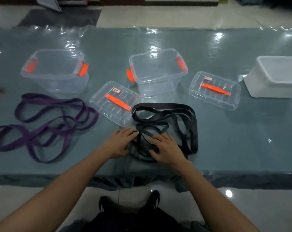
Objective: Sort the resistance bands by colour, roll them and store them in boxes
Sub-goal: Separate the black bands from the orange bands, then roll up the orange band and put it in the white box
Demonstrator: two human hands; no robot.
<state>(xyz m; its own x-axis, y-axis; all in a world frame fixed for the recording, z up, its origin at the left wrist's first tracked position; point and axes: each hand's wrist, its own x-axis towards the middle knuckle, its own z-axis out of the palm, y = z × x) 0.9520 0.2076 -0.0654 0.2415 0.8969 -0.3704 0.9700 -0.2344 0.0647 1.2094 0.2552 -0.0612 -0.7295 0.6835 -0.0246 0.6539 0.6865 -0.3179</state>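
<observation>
Both my hands rest on a tangle of black resistance bands (160, 104) at the table's near edge. My right hand (167, 148) presses down with fingers spread; my left hand (120, 143) touches a strand, possibly pinching it, but blur hides the grip. Purple bands (95, 117) sprawl left of my left hand. Beyond my fingertips sit two clear boxes (58, 84) and two lids (115, 104).

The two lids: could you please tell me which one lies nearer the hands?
The left lid, beside the black bands; the right lid lies farther off.
</observation>
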